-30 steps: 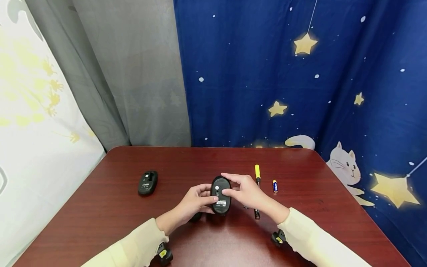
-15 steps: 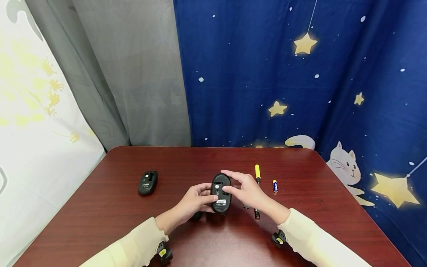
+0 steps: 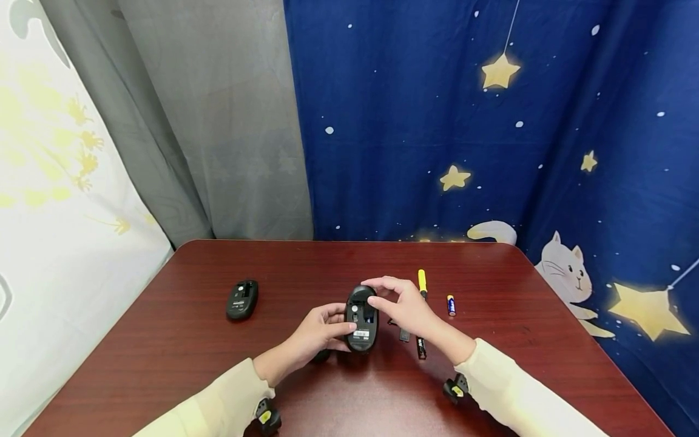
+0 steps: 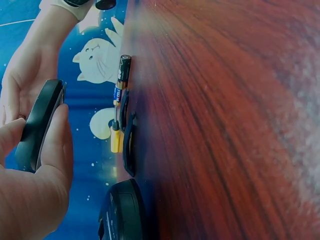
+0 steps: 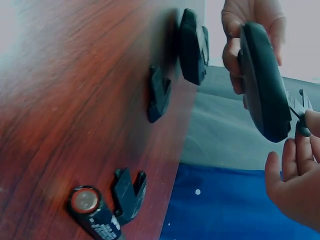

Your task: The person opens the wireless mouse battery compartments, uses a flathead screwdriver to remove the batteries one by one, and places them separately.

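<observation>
My left hand (image 3: 319, 325) grips a black computer mouse (image 3: 361, 334) above the table, its underside with a white label turned up. The left thumb lies on that underside. My right hand (image 3: 406, 306) is at the far end of the mouse, pinching a small dark piece (image 5: 302, 125) that looks like its battery cover; fingers partly hide it. Below the thumb shows an uncovered battery compartment (image 3: 369, 315). Under the left hand, a second black mouse (image 4: 122, 210) rests on the table, mostly hidden from the head view.
A third black mouse (image 3: 242, 299) lies underside up at the left. To the right are a yellow-handled screwdriver (image 3: 422, 282), a blue battery (image 3: 451, 305) and a black battery (image 3: 421, 348). Two loose black covers (image 5: 159, 95) lie on the dark red table (image 3: 306, 267).
The right thumb has slid toward the far end of the mouse, drawing the dark cover back, and the compartment beneath has come into view. The left hand has kept its grip almost unmoved.
</observation>
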The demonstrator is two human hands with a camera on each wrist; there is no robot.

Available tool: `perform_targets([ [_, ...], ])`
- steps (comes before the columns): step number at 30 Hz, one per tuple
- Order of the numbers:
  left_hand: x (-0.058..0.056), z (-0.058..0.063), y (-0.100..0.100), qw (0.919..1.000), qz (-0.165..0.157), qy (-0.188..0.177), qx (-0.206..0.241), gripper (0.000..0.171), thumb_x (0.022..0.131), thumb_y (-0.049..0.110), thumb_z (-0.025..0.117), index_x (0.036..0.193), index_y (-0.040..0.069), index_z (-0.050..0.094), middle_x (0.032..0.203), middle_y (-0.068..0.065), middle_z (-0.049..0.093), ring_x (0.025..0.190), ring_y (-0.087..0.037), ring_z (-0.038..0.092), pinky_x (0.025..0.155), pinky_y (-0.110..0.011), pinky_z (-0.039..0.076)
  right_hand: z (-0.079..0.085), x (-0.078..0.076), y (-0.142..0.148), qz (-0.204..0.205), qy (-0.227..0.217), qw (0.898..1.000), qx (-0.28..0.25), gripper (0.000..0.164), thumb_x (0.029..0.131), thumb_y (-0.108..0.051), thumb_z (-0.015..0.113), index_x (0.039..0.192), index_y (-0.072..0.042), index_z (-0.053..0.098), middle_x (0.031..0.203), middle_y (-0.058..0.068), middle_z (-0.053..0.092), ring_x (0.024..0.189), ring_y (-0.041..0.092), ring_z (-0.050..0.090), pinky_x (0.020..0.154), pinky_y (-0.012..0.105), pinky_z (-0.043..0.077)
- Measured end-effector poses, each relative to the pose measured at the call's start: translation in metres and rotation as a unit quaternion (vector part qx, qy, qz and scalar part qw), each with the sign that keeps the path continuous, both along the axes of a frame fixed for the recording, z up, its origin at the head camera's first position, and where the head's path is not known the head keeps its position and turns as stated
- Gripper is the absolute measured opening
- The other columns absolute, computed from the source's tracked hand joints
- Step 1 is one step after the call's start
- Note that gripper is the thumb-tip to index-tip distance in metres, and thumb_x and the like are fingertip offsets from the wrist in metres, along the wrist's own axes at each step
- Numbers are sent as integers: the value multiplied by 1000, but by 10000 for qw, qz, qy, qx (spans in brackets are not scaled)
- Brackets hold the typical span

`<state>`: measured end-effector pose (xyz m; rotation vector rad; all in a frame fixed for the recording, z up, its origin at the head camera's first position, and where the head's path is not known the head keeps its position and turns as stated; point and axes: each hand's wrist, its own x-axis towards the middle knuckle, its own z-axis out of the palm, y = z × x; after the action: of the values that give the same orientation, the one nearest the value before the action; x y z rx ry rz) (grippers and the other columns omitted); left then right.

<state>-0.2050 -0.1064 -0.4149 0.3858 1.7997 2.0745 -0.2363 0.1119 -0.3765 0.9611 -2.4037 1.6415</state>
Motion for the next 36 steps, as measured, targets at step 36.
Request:
perform_targets([
  [36, 10, 0, -4, 9999, 10, -135, 76, 52, 90, 6, 67, 134, -12, 45, 113, -21, 64, 92, -26, 68, 74, -43, 57, -31, -91, -6, -1532, -3139, 9353, -573, 42, 83, 18, 62, 124, 9, 58, 101, 16, 60, 76, 17, 65, 76, 34, 57],
])
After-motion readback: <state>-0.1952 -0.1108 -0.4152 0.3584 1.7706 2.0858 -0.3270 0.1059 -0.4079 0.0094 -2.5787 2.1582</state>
